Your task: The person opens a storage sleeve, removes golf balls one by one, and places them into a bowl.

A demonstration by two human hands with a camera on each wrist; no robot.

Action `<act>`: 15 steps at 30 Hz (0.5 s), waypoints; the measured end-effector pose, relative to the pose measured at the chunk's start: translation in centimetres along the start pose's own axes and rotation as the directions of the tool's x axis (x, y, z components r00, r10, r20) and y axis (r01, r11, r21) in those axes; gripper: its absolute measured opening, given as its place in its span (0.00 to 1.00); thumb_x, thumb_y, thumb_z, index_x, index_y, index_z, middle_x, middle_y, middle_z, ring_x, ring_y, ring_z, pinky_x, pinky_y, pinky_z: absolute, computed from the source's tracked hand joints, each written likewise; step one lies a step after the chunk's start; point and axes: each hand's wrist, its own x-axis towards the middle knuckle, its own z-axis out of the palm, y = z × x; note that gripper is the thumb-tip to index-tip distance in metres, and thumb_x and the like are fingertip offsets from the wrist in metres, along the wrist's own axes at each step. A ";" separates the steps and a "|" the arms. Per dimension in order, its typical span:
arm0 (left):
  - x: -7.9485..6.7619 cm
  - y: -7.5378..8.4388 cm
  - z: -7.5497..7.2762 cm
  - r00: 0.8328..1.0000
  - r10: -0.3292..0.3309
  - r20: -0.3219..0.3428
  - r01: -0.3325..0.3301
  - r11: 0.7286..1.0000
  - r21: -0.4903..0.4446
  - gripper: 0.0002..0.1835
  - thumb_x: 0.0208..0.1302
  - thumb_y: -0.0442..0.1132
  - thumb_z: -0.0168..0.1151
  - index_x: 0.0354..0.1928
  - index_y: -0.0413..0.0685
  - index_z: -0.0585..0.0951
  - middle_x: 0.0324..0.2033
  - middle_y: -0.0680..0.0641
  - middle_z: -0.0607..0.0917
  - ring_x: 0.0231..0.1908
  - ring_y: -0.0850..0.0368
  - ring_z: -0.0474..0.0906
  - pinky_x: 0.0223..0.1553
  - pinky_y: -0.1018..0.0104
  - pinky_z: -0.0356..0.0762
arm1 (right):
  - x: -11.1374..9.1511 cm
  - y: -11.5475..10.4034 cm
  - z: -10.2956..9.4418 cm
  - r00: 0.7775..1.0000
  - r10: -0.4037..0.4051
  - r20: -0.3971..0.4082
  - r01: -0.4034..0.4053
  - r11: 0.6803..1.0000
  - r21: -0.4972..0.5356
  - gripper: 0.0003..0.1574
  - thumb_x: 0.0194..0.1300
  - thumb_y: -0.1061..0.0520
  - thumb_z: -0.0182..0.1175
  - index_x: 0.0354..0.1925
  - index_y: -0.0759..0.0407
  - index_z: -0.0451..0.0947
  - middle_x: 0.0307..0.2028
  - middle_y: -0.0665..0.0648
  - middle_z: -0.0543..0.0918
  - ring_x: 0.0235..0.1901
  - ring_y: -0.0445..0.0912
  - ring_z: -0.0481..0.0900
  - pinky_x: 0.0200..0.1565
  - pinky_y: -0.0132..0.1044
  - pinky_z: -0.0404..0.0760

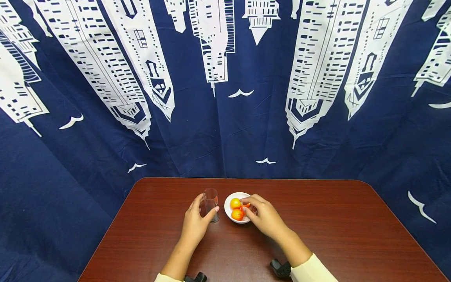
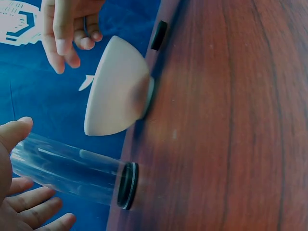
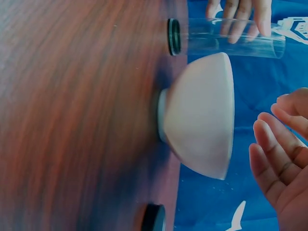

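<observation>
A tall clear cylinder [image 1: 211, 201] with a black base [image 2: 128, 186] stands upright on the table. My left hand [image 1: 194, 223] is around its upper part, thumb on one side and fairly straight fingers on the other; firm contact cannot be made out. Just to the right sits a white bowl [image 3: 202, 115] holding small orange fruits like mandarins [image 1: 237, 214], one of them yellower [image 1: 235, 203]. Over the bowl's right side hovers my right hand [image 1: 266, 217], fingers loosely bent above the rim. Between its fingertips nothing shows, and it partly hides another orange fruit [image 1: 246, 205].
A low black round object [image 3: 153, 219] rests on the brown table [image 1: 334, 227] to the right of the bowl. Behind the table hangs a dark blue cloth [image 1: 218, 129] printed with white buildings and birds. Dark wrist devices [image 1: 280, 268] sit by both sleeves.
</observation>
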 end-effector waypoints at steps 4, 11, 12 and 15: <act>0.1 0.4 -0.5 1.000 0.020 -0.001 -0.020 0.998 0.061 0.37 0.60 0.52 0.73 0.68 0.45 0.73 0.62 0.40 0.80 0.61 0.41 0.79 0.61 0.43 0.77 | -0.2 -0.1 -0.8 0.999 -0.024 -0.039 0.021 0.997 -0.075 0.13 0.62 0.61 0.69 0.47 0.57 0.85 0.41 0.49 0.85 0.36 0.42 0.80 0.39 0.35 0.81; 0.0 0.4 -1.5 0.996 0.086 0.009 -0.086 0.980 0.181 0.40 0.61 0.54 0.72 0.70 0.42 0.71 0.68 0.38 0.75 0.68 0.39 0.73 0.67 0.42 0.71 | -1.1 0.1 -2.0 0.994 -0.062 -0.095 0.036 0.966 -0.257 0.19 0.62 0.57 0.70 0.52 0.56 0.84 0.47 0.51 0.85 0.49 0.48 0.80 0.57 0.49 0.76; 0.0 0.4 -1.6 0.996 0.092 0.015 -0.093 0.977 0.192 0.41 0.61 0.55 0.72 0.70 0.41 0.71 0.69 0.38 0.74 0.70 0.40 0.71 0.69 0.42 0.68 | -1.2 0.2 -2.1 0.993 -0.064 -0.102 0.034 0.961 -0.273 0.20 0.62 0.56 0.70 0.52 0.56 0.84 0.48 0.52 0.84 0.51 0.49 0.80 0.58 0.51 0.75; 0.0 0.1 -1.8 0.992 0.123 0.031 -0.127 0.962 0.241 0.42 0.62 0.56 0.70 0.72 0.41 0.69 0.71 0.39 0.71 0.74 0.40 0.64 0.73 0.39 0.60 | -1.5 0.4 -2.4 0.989 -0.067 -0.129 0.024 0.950 -0.312 0.26 0.59 0.55 0.72 0.56 0.56 0.82 0.53 0.54 0.83 0.57 0.54 0.78 0.65 0.55 0.69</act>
